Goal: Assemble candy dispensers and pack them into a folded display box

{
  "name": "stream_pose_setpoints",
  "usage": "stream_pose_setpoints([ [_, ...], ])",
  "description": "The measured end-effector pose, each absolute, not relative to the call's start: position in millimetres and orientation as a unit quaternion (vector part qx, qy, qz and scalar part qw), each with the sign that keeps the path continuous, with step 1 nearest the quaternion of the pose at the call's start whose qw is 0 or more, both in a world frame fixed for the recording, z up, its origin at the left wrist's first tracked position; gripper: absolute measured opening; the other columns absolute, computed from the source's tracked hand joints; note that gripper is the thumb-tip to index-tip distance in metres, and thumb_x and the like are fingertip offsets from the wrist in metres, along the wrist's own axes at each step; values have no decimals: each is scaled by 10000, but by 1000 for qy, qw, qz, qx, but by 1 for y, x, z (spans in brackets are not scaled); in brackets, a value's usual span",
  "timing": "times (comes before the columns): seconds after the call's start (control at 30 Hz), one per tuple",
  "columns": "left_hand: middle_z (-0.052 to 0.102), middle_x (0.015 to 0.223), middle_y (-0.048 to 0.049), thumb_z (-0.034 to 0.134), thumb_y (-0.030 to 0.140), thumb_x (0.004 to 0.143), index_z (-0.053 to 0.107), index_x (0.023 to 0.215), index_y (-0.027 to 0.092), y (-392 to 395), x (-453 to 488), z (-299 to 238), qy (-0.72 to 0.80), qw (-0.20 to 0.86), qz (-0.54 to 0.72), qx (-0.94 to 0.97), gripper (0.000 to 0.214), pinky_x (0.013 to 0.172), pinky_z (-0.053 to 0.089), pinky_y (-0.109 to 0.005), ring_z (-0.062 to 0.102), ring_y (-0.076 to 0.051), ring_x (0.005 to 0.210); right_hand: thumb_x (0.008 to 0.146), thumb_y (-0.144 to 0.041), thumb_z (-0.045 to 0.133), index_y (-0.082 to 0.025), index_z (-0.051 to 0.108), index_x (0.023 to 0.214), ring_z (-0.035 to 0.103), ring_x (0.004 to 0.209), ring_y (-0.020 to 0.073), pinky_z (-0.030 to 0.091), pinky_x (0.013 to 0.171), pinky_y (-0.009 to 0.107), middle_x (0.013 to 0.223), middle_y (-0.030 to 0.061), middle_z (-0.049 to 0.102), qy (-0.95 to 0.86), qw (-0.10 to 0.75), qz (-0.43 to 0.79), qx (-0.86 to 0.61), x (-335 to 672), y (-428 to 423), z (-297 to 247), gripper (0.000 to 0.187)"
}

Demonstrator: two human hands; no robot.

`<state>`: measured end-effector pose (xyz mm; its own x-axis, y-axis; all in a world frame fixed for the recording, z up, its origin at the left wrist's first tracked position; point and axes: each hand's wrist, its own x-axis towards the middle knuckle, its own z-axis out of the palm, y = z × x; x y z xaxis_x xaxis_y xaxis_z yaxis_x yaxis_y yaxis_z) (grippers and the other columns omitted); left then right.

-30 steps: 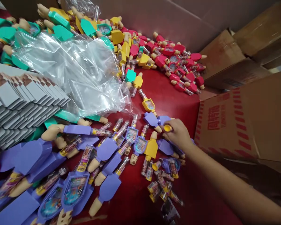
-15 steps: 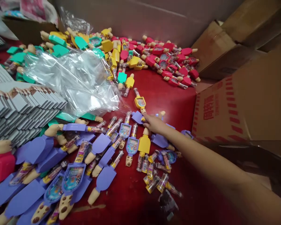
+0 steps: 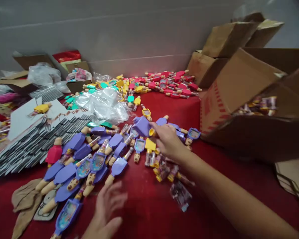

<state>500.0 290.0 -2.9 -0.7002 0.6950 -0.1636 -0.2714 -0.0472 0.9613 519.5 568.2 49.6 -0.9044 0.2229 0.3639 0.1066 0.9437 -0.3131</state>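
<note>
My right hand (image 3: pixel 166 140) pinches a small yellow-capped tube (image 3: pixel 152 132) between thumb and fingers, just above a spread of lavender toy figures (image 3: pixel 116 139). Loose clear tubes with yellow caps (image 3: pixel 151 160) lie under that hand, and a yellow figure piece (image 3: pixel 150 144) sits close by. My left hand (image 3: pixel 107 209) is open at the bottom edge, its fingers apart and holding nothing, near a lavender figure with a printed panel (image 3: pixel 67 212). Further back lie piles of red figures (image 3: pixel 171 83) and yellow and teal ones (image 3: pixel 122 88).
A stack of grey card sleeves (image 3: pixel 40 142) lies left of the figures, and a crumpled clear plastic bag (image 3: pixel 102 106) lies behind them. An open cardboard box (image 3: pixel 239 99) with packets inside stands at the right. All of this rests on a red cloth (image 3: pixel 144 205).
The view has lifted and pulled back, showing more of the wall and boxes. My left hand has entered at the bottom. My right hand now holds the yellow-capped tube above the lavender figures.
</note>
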Motion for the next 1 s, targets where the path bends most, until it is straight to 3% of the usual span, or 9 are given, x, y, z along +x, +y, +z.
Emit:
stream_pose_setpoints([
  [0.07,328,1370,-62,750,533,558,338,1264,323,314,518,-20,539,347,743,192,843,990,361,-429,394,-281,1215,807,-115,408,-141,376,1260,498,819,177,281,903,419,886,68,587,-949,270,164,-8,570,523,46,455],
  [0.2,515,1176,-89,673,426,680,369,1239,252,347,574,-18,428,433,781,137,660,858,454,-361,512,-250,1082,822,-107,331,-157,353,1276,502,878,190,362,856,403,946,78,583,-948,229,211,70,662,458,28,457],
  [0.3,590,822,-34,674,341,648,421,1155,183,344,596,5,430,495,744,129,589,585,474,-248,584,-154,700,864,-148,353,-224,331,1264,537,883,160,446,761,307,1006,68,566,-928,260,264,-40,719,451,22,408],
  [0.37,507,592,50,677,320,632,404,1114,176,336,600,19,471,522,690,170,573,431,382,-182,475,-83,463,874,-221,423,-213,316,1230,562,808,137,475,687,256,982,70,547,-900,294,278,-160,751,455,21,372],
  [0.43,487,552,81,686,325,638,367,1093,197,327,601,27,528,550,604,231,569,359,290,-148,379,-43,362,860,-271,484,-190,346,1134,559,690,112,472,595,215,877,47,538,-883,307,275,-225,779,457,23,317],
  [0.53,597,784,-10,692,395,650,371,1050,197,314,604,29,566,597,484,299,550,391,347,-156,510,-67,460,870,-259,488,-184,415,1030,549,667,95,456,590,190,807,23,562,-905,306,233,-180,805,452,30,191],
  [0.6,595,857,-44,686,433,649,395,1044,177,305,609,28,553,622,448,326,554,450,401,-172,566,-97,567,875,-250,492,-176,459,1066,546,716,101,447,638,203,820,26,590,-932,291,187,-107,813,446,37,208],
  [0.83,545,721,30,670,477,658,456,1074,180,280,622,36,517,696,330,372,554,356,290,-139,400,-33,425,882,-333,467,-108,574,983,479,590,131,353,548,277,676,31,579,-978,191,38,78,809,424,65,269],
  [1.0,575,759,26,676,432,668,553,941,169,266,622,36,554,627,266,479,399,557,411,-195,533,-100,640,897,-358,415,-148,596,850,451,504,107,292,497,275,574,-2,540,-980,142,48,129,803,404,67,281],
])
